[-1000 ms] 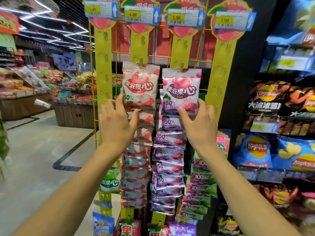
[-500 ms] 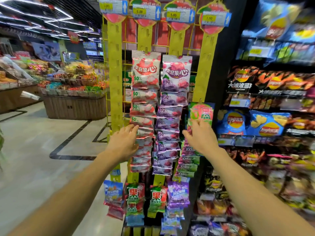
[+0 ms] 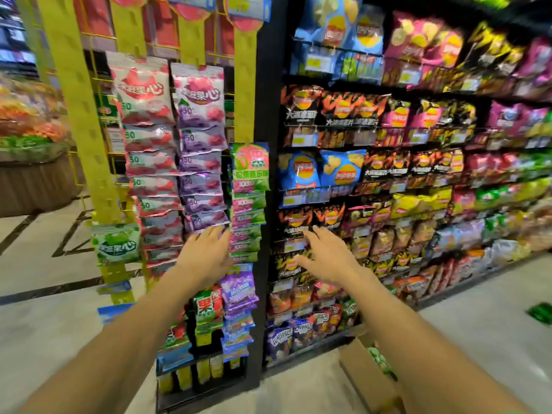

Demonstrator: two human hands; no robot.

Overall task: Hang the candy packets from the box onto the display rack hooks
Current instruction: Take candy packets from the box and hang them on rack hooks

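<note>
A yellow display rack [image 3: 77, 121] carries columns of candy packets: a red-and-white column [image 3: 143, 97], a purple column [image 3: 200, 100] and a green-pink column [image 3: 250, 162]. My left hand [image 3: 206, 255] is spread flat with straight fingers, its tips at the lower purple packets. My right hand [image 3: 325, 258] is held out in front of the chip shelves with fingers extended and nothing in it. A cardboard box [image 3: 370, 380] with green packets inside sits on the floor at the lower right, partly behind my right forearm.
Black shelves packed with chip bags [image 3: 418, 174] fill the right side. A single green packet [image 3: 116, 243] hangs on the rack's left strip. A wooden produce stand [image 3: 33, 180] is at the left, and tiled floor [image 3: 38, 294] lies around the rack.
Both hands have dropped from the top packets and let go; the right hand has swung right, off the rack. The view has turned right and down, bringing the box into sight.
</note>
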